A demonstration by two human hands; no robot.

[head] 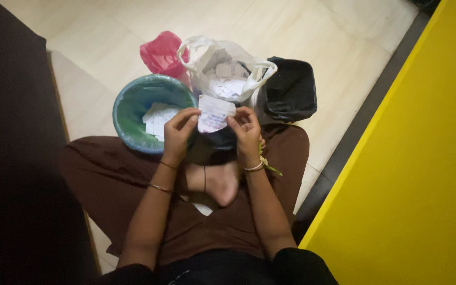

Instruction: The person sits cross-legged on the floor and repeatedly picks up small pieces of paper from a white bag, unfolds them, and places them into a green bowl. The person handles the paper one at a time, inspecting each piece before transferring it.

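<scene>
both forearms reach forward from the bottom of the view, over crossed legs in brown trousers and a bare foot [218, 182]. left hand [179, 131] and right hand [246, 133] hold one slip of paper [214, 113] between them, each pinching a side edge with thumb and fingertips, so the slip sits in the gap between the hands, just above the foot. it is a small white sheet with faint coloured marks too small to make out. its long axis runs away from the person, the top edge pointing toward the bags and the lower edge toward the foot.

just left of the left hand stands a round green bin [139, 111] with more white slips lying inside. straight beyond the slip is a white plastic bag [228, 71] with loop handles, open and full of paper scraps. a pink bag [160, 53] sits behind the bin, and a black bag [290, 89] is to the right of the white one. a yellow panel [418, 158] fills the right side.
</scene>
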